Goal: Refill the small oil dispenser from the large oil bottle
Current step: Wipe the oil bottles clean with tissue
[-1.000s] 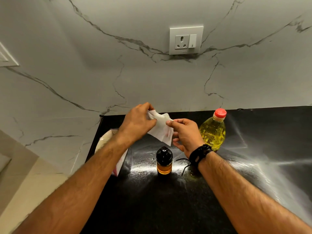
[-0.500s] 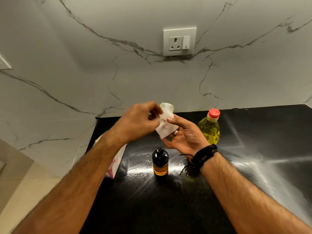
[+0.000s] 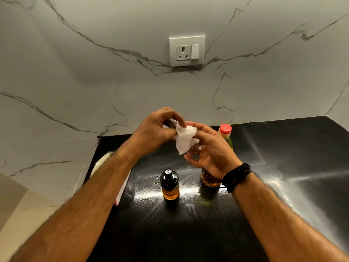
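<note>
Both hands knead a tissue above the oil bottles.

The left hand (image 3: 156, 131) and right hand (image 3: 207, 150) meet at the centre, fingers curled and pinching a soft, crumpled white tissue (image 3: 184, 138), probably to wipe off oil, so both vessels stand free. The dispenser (image 3: 169, 184), a small round dark-shouldered bottle showing amber oil low down, stands at 6 o'clock of the hands on the glossy, smeared black counter (image 3: 283, 148). The bottle (image 3: 225, 133), clear plastic, yellow oil, red cap on, stands at 4 o'clock, partly behind the right hand.
</note>
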